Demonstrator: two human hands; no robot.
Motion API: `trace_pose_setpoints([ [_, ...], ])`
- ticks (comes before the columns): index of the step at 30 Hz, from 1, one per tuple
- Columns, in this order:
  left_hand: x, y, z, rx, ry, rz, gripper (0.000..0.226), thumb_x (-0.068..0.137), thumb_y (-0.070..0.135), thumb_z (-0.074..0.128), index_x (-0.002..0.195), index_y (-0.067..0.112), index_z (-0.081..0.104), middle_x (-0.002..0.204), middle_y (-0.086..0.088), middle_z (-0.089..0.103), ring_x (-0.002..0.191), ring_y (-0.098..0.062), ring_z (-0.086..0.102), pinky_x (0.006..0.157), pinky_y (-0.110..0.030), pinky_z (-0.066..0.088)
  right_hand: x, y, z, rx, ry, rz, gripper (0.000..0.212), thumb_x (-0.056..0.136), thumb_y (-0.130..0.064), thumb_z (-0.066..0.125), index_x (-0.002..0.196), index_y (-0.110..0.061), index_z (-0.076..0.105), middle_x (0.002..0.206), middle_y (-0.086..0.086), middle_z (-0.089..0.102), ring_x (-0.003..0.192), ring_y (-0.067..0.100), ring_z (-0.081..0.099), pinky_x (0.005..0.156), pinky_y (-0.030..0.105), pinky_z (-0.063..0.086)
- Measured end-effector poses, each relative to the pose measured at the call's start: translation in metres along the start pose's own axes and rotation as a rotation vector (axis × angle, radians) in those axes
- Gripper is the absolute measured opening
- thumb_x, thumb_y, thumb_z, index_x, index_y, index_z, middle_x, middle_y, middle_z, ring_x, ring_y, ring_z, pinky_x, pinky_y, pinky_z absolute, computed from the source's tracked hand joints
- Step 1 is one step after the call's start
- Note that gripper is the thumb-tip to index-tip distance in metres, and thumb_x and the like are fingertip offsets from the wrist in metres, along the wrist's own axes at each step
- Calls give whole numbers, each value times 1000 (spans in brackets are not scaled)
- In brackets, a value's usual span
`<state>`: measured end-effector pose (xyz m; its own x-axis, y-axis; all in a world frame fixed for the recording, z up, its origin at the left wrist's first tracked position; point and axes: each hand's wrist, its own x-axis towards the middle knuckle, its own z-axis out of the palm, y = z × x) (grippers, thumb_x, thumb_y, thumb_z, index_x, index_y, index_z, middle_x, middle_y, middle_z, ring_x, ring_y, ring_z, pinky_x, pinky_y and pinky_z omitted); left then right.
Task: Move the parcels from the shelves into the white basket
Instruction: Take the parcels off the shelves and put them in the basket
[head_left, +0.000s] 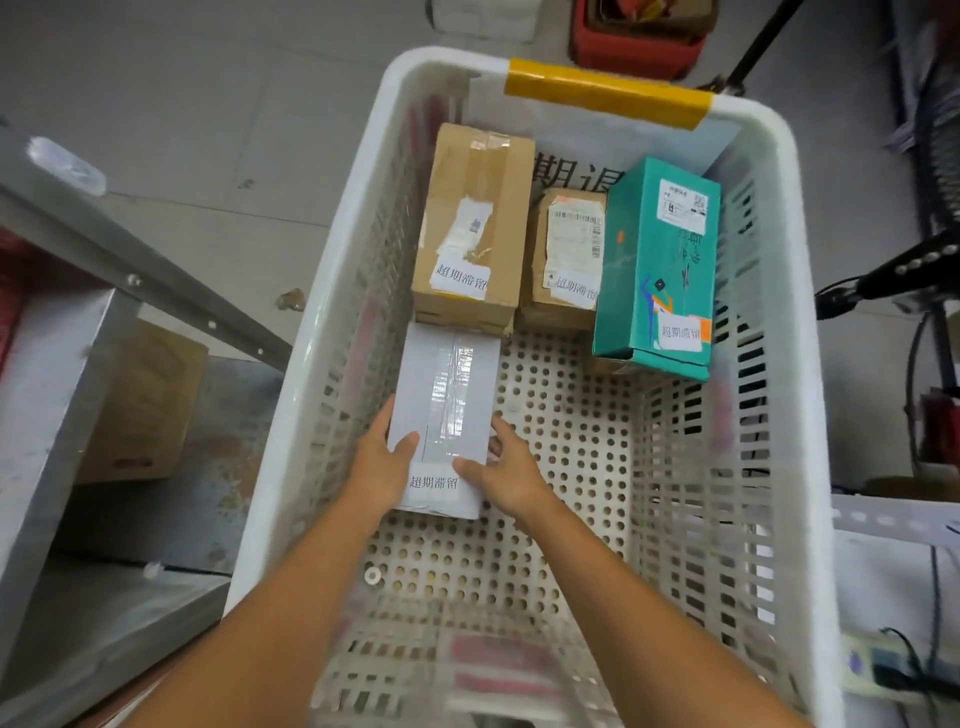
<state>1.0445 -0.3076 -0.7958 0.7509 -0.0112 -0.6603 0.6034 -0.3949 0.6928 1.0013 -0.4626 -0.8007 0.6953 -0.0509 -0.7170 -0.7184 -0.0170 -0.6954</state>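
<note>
A white perforated basket (784, 395) with yellow tape on its far rim fills the view. Inside, at the far end, stand a tall brown box (472, 223), a smaller brown box (566, 260) and a green box (657, 265), side by side. In front of the tall brown box, against the left wall, lies a white parcel (447, 395) with clear tape and a label. My left hand (382, 462) grips its left near edge and my right hand (506, 467) its right near edge, both inside the basket.
A grey metal shelf frame (78, 332) stands to the left, with a brown carton (140, 400) on a lower level. A red crate (639, 36) sits beyond the basket. Black stands and cables (893, 270) are at the right, with a power strip (883, 670) lower down.
</note>
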Motion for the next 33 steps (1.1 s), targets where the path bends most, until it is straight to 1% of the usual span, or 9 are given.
trace_pose_setpoints([
  [2, -6, 7, -2, 62, 5, -10, 43, 100, 16, 46, 142, 23, 40, 132, -4, 56, 109, -21, 58, 91, -35, 49, -5, -10, -6, -65, -27, 27, 58, 86, -5, 68, 138, -17, 44, 130, 5, 58, 117, 19, 56, 98, 35, 50],
  [5, -18, 24, -15, 218, -67, -35, 47, 100, 24, 46, 145, 18, 35, 145, -7, 46, 126, -25, 48, 106, -42, 40, -23, -37, -16, -168, 19, 73, 54, 90, -15, 66, 140, -15, 44, 127, 9, 60, 109, 20, 59, 86, 29, 52],
  [7, -33, 43, -26, 358, -128, -15, 50, 100, 29, 46, 147, 20, 32, 150, -8, 37, 134, -26, 40, 111, -39, 33, -46, -61, -26, -294, 61, 81, 58, 92, -25, 63, 144, -17, 39, 130, 8, 56, 105, 21, 60, 74, 25, 50],
  [9, -52, 71, -38, 505, -166, 66, 50, 99, 32, 47, 146, 23, 34, 149, -8, 39, 133, -26, 42, 105, -33, 35, -76, -91, -39, -417, 101, 65, 59, 93, -31, 61, 146, -17, 38, 134, 10, 53, 110, 25, 60, 79, 31, 53],
  [12, -87, 125, -54, 692, -225, 234, 49, 98, 32, 48, 145, 21, 36, 147, -8, 41, 132, -26, 42, 103, -33, 36, -139, -137, -59, -595, 222, 34, 57, 91, -35, 60, 142, -17, 44, 139, 9, 53, 120, 25, 55, 99, 38, 47],
  [16, -149, 205, -72, 942, -300, 474, 50, 97, 34, 48, 144, 20, 38, 147, -8, 42, 131, -27, 43, 107, -39, 37, -241, -189, -80, -762, 412, 14, 48, 89, -40, 58, 132, -21, 52, 130, 7, 60, 116, 27, 57, 90, 33, 48],
  [20, -218, 281, -83, 1104, -293, 669, 48, 95, 35, 49, 140, 20, 43, 140, -9, 50, 122, -27, 51, 96, -35, 43, -343, -223, -92, -752, 576, -1, 50, 89, -41, 58, 135, -21, 51, 128, 9, 61, 112, 30, 59, 85, 36, 49],
  [25, -323, 345, -88, 1161, -257, 877, 44, 95, 37, 49, 137, 21, 46, 134, -7, 56, 118, -26, 55, 87, -32, 44, -468, -234, -97, -693, 751, -41, 50, 91, -40, 54, 135, -15, 50, 133, 11, 57, 118, 31, 55, 92, 39, 49],
  [33, -508, 342, -67, 1250, -251, 1076, 44, 94, 40, 50, 135, 24, 49, 131, -6, 58, 112, -26, 58, 89, -32, 49, -657, -171, -91, -621, 888, -140, 49, 90, -40, 55, 131, -13, 54, 131, 10, 58, 115, 30, 56, 92, 39, 48],
])
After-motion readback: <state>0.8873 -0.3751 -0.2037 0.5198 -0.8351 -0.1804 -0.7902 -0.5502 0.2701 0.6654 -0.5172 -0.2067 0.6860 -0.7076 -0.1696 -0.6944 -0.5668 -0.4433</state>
